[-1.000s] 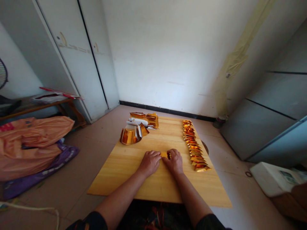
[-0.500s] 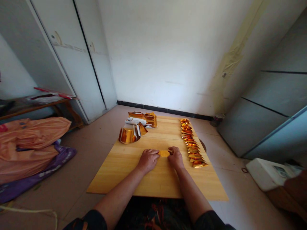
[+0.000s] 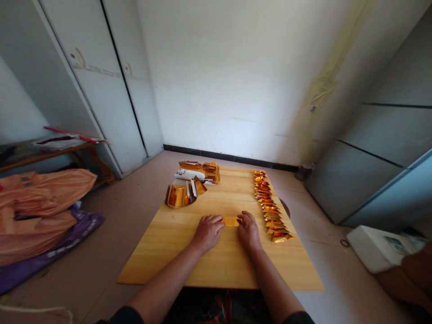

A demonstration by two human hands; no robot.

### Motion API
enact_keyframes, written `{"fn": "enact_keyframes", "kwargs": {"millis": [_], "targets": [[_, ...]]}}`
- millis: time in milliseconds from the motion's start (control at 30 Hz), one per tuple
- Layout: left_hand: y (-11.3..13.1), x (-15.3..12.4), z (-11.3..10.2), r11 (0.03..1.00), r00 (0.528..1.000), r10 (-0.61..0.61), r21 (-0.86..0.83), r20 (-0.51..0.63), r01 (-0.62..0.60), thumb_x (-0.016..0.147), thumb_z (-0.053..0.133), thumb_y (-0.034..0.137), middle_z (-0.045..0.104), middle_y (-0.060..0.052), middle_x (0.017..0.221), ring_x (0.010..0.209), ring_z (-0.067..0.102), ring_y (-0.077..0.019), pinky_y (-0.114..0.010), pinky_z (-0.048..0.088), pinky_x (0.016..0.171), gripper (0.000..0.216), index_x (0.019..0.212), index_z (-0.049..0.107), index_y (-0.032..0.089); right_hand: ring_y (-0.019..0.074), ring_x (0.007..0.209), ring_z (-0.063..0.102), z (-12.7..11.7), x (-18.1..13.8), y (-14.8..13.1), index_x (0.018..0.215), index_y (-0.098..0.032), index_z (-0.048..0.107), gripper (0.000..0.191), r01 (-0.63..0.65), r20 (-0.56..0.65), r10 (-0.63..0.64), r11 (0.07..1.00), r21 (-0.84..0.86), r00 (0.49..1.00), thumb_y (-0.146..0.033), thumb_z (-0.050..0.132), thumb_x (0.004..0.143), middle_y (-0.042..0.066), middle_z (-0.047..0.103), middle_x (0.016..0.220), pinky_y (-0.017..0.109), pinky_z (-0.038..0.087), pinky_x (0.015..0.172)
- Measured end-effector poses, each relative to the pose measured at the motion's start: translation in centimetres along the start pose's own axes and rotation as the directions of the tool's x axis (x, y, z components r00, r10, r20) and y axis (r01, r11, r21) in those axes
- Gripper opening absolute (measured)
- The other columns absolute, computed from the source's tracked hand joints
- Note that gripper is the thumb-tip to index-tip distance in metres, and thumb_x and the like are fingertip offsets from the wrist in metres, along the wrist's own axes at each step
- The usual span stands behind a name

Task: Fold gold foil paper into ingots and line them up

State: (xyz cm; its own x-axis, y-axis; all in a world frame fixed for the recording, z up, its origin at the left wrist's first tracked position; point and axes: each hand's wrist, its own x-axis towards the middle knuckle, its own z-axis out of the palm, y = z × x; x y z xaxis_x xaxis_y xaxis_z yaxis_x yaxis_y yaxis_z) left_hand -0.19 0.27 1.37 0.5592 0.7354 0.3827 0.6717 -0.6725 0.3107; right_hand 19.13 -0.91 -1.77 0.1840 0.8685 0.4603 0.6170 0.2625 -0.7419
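A small piece of gold foil paper (image 3: 231,221) lies across the middle of the wooden board (image 3: 189,270), between my two hands. My left hand (image 3: 208,231) has its curled fingertips at the left end of the paper. At the right end, the fingers and thumb of my right hand (image 3: 249,228) close on its edge. To the right of that hand runs a row of folded gold foil pieces (image 3: 270,209), overlapping one another. Loose gold foil sheets (image 3: 178,195), some curled with white backs showing, lie at the far left of the board.
More gold sheets (image 3: 211,171) are stacked at the board's back edge. An orange cloth (image 3: 43,193) and a purple bag (image 3: 60,247) lie on the floor at left. A white box (image 3: 374,247) stands at right, below a grey cabinet (image 3: 378,153).
The whole scene sits slightly lower in view, as the camera has tilted. Both hands stay at the ends of the gold paper, with the right fingers slightly shifted.
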Motion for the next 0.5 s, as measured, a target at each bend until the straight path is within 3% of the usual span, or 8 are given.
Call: {"fn": "enact_keyframes", "kwargs": {"millis": [200, 367, 500], "targets": [[-0.2, 0.3, 0.3, 1.000, 1.000, 0.019, -0.018, 0.002, -0.019, 0.079, 0.051, 0.010, 0.064, -0.003, 0.117, 0.106, 0.056, -0.0193, -0.038, 0.042, 0.090, 0.030, 0.100, 0.066, 0.026, 0.0228, 0.106, 0.053, -0.9, -0.1, -1.8, 0.088, -0.019, 0.064, 0.025, 0.119, 0.085, -0.100, 0.961, -0.250, 0.991, -0.007, 0.048, 0.074, 0.012, 0.059, 0.114, 0.040, 0.046, 0.092], [-0.2, 0.8, 0.4, 0.997, 0.998, 0.058, -0.053, 0.021, -0.056, 0.079, 0.051, 0.010, 0.063, -0.003, 0.119, 0.108, 0.056, -0.0194, -0.038, 0.042, 0.091, 0.031, 0.102, 0.065, 0.026, 0.0225, 0.106, 0.052, -3.0, -1.4, -2.4, 0.097, -0.020, 0.063, 0.028, 0.173, 0.115, -0.144, 0.937, -0.303, 0.983, -0.008, 0.047, 0.078, 0.012, 0.057, 0.119, 0.039, 0.046, 0.091], [0.0, 0.9, 0.4, 0.995, 0.997, 0.076, -0.064, 0.031, -0.074, 0.080, 0.050, 0.009, 0.062, -0.003, 0.120, 0.110, 0.055, -0.0193, -0.038, 0.041, 0.092, 0.031, 0.101, 0.064, 0.025, 0.0207, 0.101, 0.054, -4.2, -2.8, -2.7, 0.092, -0.022, 0.063, 0.025, 0.203, 0.146, -0.167, 0.938, -0.281, 0.975, -0.008, 0.045, 0.081, 0.009, 0.060, 0.109, 0.036, 0.047, 0.089]]}}
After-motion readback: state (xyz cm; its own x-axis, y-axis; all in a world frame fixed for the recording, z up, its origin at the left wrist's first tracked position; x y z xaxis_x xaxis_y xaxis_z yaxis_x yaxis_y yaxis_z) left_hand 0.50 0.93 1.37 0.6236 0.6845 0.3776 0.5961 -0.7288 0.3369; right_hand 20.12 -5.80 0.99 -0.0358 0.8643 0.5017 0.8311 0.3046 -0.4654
